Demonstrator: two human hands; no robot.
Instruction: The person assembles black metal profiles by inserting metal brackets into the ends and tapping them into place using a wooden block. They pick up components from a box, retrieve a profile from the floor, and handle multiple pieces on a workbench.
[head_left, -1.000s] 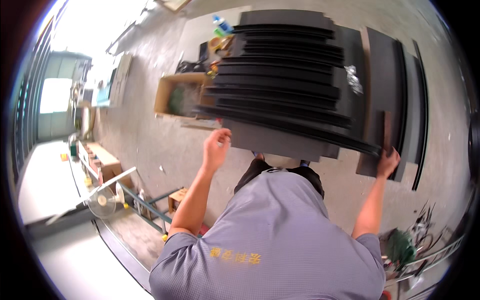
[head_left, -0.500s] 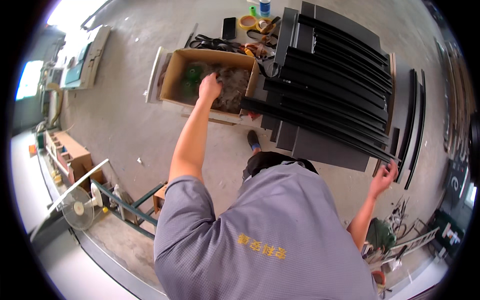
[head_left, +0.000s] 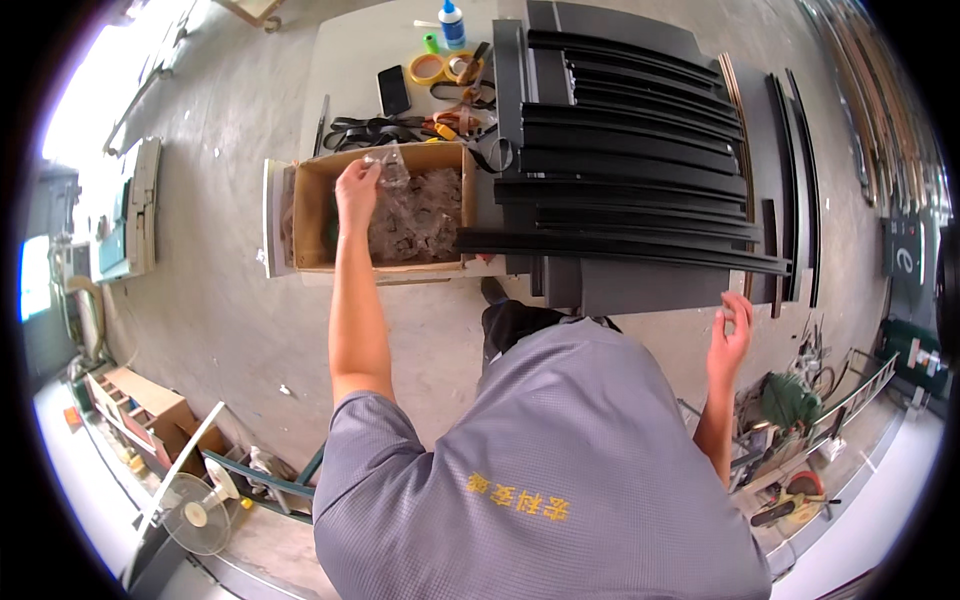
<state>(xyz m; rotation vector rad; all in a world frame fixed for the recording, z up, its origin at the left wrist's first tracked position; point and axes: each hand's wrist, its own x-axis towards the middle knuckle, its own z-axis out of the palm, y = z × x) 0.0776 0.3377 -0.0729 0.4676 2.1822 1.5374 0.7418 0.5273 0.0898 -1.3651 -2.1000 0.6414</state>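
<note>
My left hand (head_left: 357, 190) is over a cardboard box (head_left: 312, 215), its thumb and fingers closed on a small clear plastic bag (head_left: 392, 167). Below the bag, inside the box, lies a heap of similar clear bags (head_left: 425, 215) with dark bits in them. My forearm hides part of the box. Off to the right, my right hand (head_left: 733, 325) is raised with loosely bent fingers, and I see nothing in it. It is just short of the right end of the nearest long black profile (head_left: 620, 247), apart from it.
Several black profiles (head_left: 630, 160) lie on dark panels (head_left: 640, 285) to the right of the box. Beyond the box are a phone (head_left: 394, 90), black straps (head_left: 375, 132), tape rolls (head_left: 427, 68) and a blue-and-white bottle (head_left: 452, 25). More long strips (head_left: 785, 180) lie at the right.
My left hand has come up from the heap in the box with a clear bag. My right hand has drawn back from the end of the nearest profile. The view has shifted.
</note>
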